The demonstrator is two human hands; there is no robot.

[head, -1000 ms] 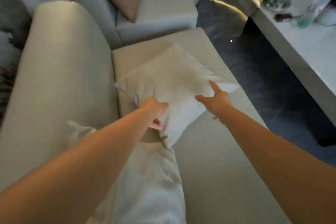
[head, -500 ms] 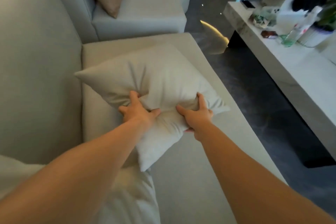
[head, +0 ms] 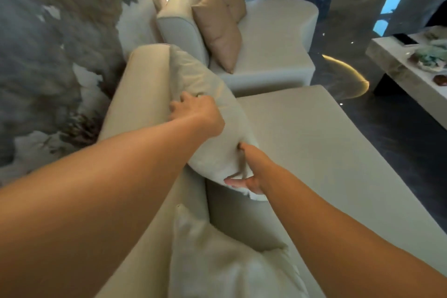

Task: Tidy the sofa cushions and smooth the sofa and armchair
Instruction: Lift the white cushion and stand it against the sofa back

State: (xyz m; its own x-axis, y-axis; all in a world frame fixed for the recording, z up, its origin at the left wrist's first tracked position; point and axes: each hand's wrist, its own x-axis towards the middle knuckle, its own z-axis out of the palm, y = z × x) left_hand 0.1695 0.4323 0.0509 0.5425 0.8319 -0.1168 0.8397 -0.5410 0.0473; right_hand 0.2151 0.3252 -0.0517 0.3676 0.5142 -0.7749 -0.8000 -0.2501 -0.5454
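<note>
Pale sofa, marble wall behind: your hands prop the white cushion against the backrest, left hand gripping its upper edge, right hand pinching the nearer lower corner.

The sofa is a plain pale beige, and the cushion against its back is off-white with a faint sheen. Two tan cushions stand on the cream armchair. The wall is marbled grey and white, the floor dark veined stone, the desk light marble.
</note>
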